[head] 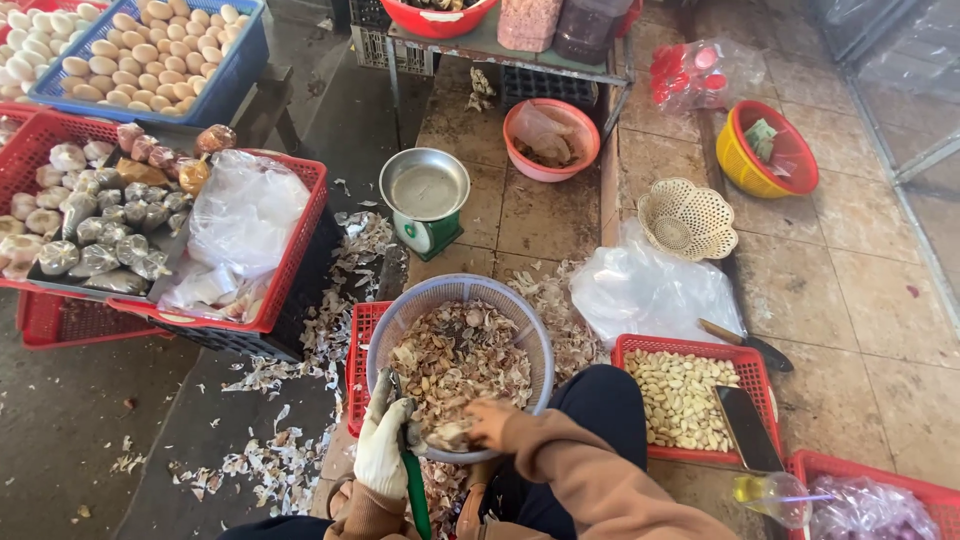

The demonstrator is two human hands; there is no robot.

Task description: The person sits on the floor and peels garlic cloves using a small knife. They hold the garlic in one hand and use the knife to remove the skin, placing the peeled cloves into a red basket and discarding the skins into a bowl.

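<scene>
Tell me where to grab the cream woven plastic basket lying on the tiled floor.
Grip the cream woven plastic basket by its scalloped rim, coming from above on the near side. It sits open side up, apart from the clear plastic bag below it, so the rim is free.

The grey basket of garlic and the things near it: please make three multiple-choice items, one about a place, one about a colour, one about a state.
1. Where does the red tray of peeled cloves lie, seen from the camera?
A. Right of the grey basket
B. On the weighing scale
C. Inside the blue crate

2. What colour is the handle of the tool in the gloved left hand?
A. Yellow
B. Green
C. Black

3. What is in the pan of the weighing scale?
A. Eggs
B. Garlic skins
C. Nothing

Answers:
1. A: the tray lies on the floor at the basket's right.
2. B: a green handle shows below the white glove.
3. C: the metal pan shows only its bare bottom.
</scene>
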